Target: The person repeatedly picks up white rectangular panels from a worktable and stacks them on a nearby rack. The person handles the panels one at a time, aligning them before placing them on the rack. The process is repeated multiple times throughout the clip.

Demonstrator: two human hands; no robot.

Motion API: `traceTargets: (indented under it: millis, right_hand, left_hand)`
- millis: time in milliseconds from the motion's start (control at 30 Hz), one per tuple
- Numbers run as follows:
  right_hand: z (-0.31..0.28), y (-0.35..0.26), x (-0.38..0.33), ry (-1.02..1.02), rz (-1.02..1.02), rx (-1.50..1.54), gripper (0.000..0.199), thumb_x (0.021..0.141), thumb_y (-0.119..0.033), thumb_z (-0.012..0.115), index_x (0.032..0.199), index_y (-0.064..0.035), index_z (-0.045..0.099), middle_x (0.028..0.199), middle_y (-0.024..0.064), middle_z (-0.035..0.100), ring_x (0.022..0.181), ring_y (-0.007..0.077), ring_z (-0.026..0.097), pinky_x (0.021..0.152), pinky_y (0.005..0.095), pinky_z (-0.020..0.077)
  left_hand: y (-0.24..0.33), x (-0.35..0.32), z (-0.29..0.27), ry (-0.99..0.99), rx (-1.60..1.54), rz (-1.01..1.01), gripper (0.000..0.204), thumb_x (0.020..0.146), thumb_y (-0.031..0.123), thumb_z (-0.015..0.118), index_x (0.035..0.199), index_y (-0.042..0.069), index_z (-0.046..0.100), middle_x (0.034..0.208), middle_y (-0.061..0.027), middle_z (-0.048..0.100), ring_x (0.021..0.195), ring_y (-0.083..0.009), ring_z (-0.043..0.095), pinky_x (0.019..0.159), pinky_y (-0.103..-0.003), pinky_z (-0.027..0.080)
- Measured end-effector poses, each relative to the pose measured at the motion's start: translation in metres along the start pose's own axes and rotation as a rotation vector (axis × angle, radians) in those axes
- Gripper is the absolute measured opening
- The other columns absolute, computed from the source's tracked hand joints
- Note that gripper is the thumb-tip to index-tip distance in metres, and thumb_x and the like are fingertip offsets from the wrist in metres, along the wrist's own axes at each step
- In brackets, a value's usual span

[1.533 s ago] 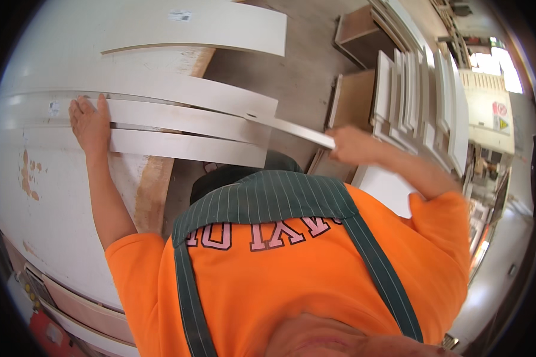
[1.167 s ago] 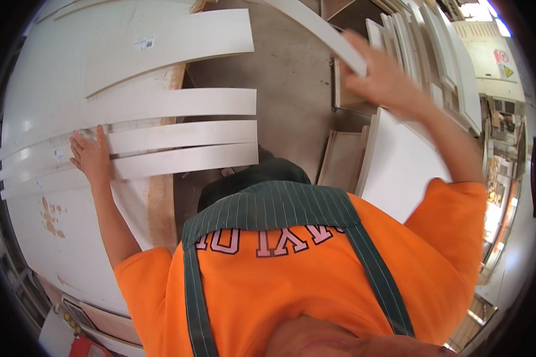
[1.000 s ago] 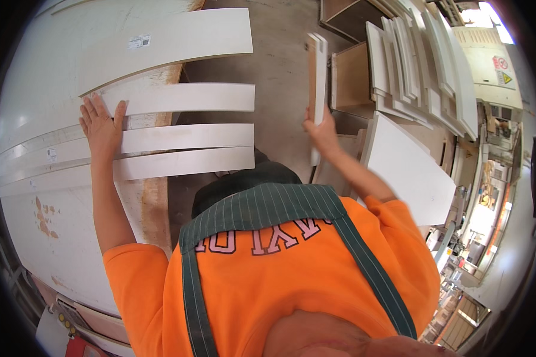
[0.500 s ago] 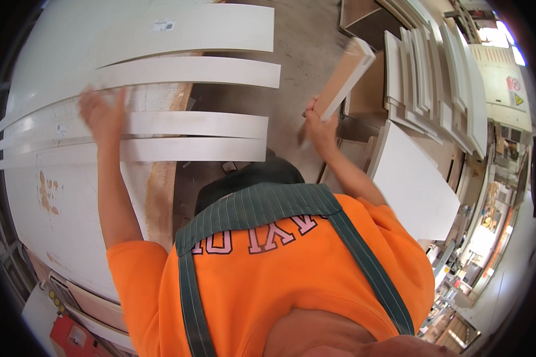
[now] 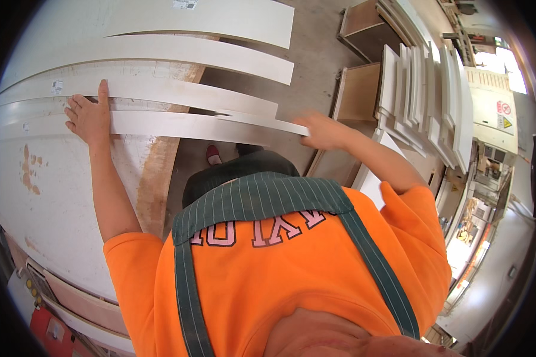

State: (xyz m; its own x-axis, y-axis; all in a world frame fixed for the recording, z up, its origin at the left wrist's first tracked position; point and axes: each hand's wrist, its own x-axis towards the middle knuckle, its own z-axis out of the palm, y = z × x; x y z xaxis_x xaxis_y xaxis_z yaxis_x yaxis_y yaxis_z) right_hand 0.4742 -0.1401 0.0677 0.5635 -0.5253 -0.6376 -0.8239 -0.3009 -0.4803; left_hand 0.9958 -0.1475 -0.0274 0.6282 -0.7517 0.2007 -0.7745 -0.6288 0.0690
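My left hand [image 5: 91, 118] lies across the lower white strips, fingers spread and thumb stuck out; it grips nothing. My right hand [image 5: 324, 131], slightly blurred, is closed on the end of a narrow white board [image 5: 292, 127]. Most of that board is hidden between two long white strips, the upper strip [image 5: 208, 93] and the lower strip [image 5: 178, 125]. Its held end juts out to the right past theirs. Farther off lie another white strip [image 5: 244, 56] and a wide white panel [image 5: 238, 21] with a label.
The strips rest on a large worn white board [image 5: 71, 196] with a ragged brown edge. To the right stand a stack of white panels [image 5: 423, 101] and open wooden cabinet boxes [image 5: 357, 89]. A red object [image 5: 47, 330] is at lower left. A foot [image 5: 213, 156] shows below the strips.
My right hand has swung the board down from its raised, tilted position to the strips. My left hand has come to rest on the strips. The view has shifted slightly.
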Motion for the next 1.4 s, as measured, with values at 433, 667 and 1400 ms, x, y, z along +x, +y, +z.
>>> traceTargets:
  millis: [433,667,1400]
  right_hand:
    - [-0.037,-0.015,-0.069,0.895,0.357,0.490,0.027,0.078,-0.011,0.058,0.103,-0.0011,0.055,0.085,0.0103,0.061,0.076,0.0189,0.059,0.069,0.0343,0.0483]
    - [0.176,0.016,0.086,1.237,0.265,0.500,0.030,0.089,-0.025,0.061,0.103,0.0005,0.053,0.085,0.0156,0.060,0.074,0.0303,0.058,0.070,0.0420,0.0477]
    - [-0.127,0.063,0.200,0.862,0.202,1.082,0.039,0.084,-0.013,0.070,0.113,0.0080,0.055,0.100,0.0202,0.064,0.088,0.0303,0.066,0.077,0.0389,0.0549]
  left_hand:
    - [0.019,0.016,0.001,-0.169,-0.007,0.252,0.075,0.099,0.060,0.025,0.154,0.009,0.019,0.157,-0.0279,0.015,0.147,-0.0410,0.011,0.119,-0.047,0.008]
    - [0.057,0.009,0.018,-0.093,-0.073,0.275,0.075,0.099,0.057,0.029,0.152,0.004,0.023,0.155,-0.0305,0.017,0.146,-0.0431,0.013,0.119,-0.049,0.010]
    - [0.029,0.088,0.033,0.105,-0.370,-0.324,0.088,0.098,0.060,0.033,0.150,-0.007,0.011,0.148,-0.0433,0.013,0.141,-0.0519,0.018,0.117,-0.050,0.016]
